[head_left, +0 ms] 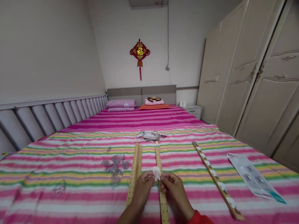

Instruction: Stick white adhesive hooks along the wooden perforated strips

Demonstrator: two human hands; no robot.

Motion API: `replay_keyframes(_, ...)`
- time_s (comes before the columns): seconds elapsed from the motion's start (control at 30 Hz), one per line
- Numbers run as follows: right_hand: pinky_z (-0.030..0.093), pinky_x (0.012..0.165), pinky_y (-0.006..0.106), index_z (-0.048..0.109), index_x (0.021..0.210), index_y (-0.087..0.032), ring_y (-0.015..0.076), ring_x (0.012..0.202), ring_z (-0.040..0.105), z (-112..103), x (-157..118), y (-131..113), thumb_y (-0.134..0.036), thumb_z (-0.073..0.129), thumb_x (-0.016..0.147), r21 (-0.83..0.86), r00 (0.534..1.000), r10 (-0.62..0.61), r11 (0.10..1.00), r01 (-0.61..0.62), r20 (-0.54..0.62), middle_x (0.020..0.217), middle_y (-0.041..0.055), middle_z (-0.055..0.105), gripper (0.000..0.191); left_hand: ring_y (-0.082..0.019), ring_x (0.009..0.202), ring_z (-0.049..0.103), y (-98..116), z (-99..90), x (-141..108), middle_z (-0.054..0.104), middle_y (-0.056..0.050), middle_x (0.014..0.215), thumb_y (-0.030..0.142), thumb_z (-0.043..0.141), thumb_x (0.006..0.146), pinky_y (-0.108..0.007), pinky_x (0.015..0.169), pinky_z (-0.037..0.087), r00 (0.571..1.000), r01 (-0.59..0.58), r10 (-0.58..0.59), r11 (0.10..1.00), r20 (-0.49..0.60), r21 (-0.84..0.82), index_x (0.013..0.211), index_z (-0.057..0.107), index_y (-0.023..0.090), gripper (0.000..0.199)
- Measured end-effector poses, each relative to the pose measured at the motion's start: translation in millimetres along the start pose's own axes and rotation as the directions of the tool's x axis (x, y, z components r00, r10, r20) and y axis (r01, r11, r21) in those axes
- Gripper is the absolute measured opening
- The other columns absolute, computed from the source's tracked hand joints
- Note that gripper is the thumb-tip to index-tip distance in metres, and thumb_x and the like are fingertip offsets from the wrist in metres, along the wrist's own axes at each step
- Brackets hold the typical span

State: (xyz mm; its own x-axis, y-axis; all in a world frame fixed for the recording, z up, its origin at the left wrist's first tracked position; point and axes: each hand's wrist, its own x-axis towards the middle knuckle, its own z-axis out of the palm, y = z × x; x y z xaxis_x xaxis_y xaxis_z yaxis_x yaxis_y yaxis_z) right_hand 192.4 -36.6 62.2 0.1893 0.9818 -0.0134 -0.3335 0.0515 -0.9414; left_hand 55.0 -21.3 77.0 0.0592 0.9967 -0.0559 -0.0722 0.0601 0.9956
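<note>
White piece [156,172], lower centre, is in the pinched grip of left hand [143,187] and right hand [174,187], over a perforated strip [163,202]; the lower-right strip [210,168] already carries a row.

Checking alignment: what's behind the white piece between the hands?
A perforated strip passes behind the white piece, visible above and below it; the stretch directly behind is covered, and contact is unclear.

Left hand [143,189], right hand [174,188] — pinching white piece [156,171] — over perforated strip [163,203].
</note>
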Motion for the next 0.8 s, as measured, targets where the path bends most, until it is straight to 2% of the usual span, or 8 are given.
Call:
replay_keyframes(0.13,0.038,0.037,0.022,0.063,0.06,-0.016,0.0105,0.034,0.049,-2,32,-4,-0.039,0.079,0.05,-0.035,0.999,0.042,0.999,-0.042,0.004,0.04,-0.0017,0.057,0.03,-0.015,0.057,0.056,1,6.7,36,0.061,-0.001,0.059,0.046,0.061,0.062,-0.027,0.06,0.044,1.0,-0.027,0.026,0.993,0.011,0.113,0.068,0.061,0.016,0.031)
replay_keyframes(0.33,0.035,0.036,0.019,0.057,0.057,-0.017,0.008,0.032,0.046,-1,78,7,-0.03,0.07,0.052,-0.026,0.997,0.041,0.999,-0.043,-0.06,0.038,-0.0041,0.055,0.019,-0.013,0.057,0.052,-3,15.5,96,0.053,0.003,0.053,0.032,0.054,0.064,-0.024,0.059,0.04,0.993,-0.105,0.116,0.928,-0.011,0.356,0.054,0.054,0.019,0.016)
replay_keyframes(0.57,0.034,0.033,0.019,0.054,0.055,-0.019,0.0082,0.03,0.045,-3,126,26,-0.027,0.063,0.051,-0.033,0.992,0.044,0.998,-0.048,-0.122,0.035,-0.0053,0.052,0.013,-0.012,0.049,0.05,-16,27.5,146,0.052,0.004,0.046,0.019,0.05,0.062,-0.022,0.052,0.038,0.997,-0.015,0.039,0.933,-0.06,0.361,0.054,0.053,0.018,0.009)
replay_keyframes(0.8,0.034,0.033,0.019,0.052,0.052,-0.019,0.0082,0.031,0.045,-6,162,36,-0.024,0.059,0.05,-0.064,0.986,0.037,0.997,-0.048,-0.163,0.034,-0.0056,0.052,0.008,-0.013,0.052,0.054,-28,36.9,186,0.051,0.003,0.043,0.02,0.056,0.06,-0.022,0.053,0.038,0.994,0.02,0.027,0.906,-0.105,0.422,0.045,0.05,0.018,0.016)
